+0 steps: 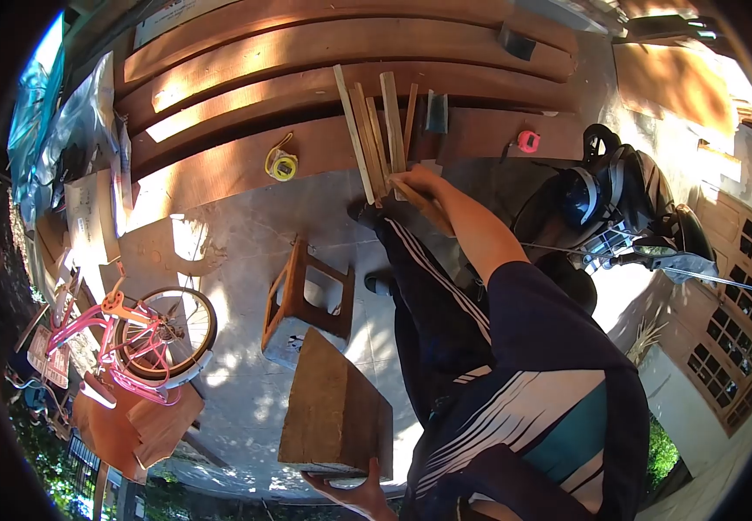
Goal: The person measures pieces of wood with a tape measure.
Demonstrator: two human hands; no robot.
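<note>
Near the top centre, my right hand (418, 181) is closed around a short wooden piece (428, 207), at the near ends of several thin wooden strips (376, 130). The strips lie across the edge of reddish-brown planks (246, 161). At the bottom, my left hand (360, 497) has its fingers spread against the lower end of a large wooden block (333, 399). A yellow tape measure (283, 166) rests on the nearest plank left of the strips. The block hides part of a wooden stool (311, 291).
A pink bicycle (146, 334) stands at the left. A motorcycle (636, 195) is at the right, near a wooden window frame (728, 339). On the planks are a pink tape measure (528, 141) and a dark metal piece (437, 113).
</note>
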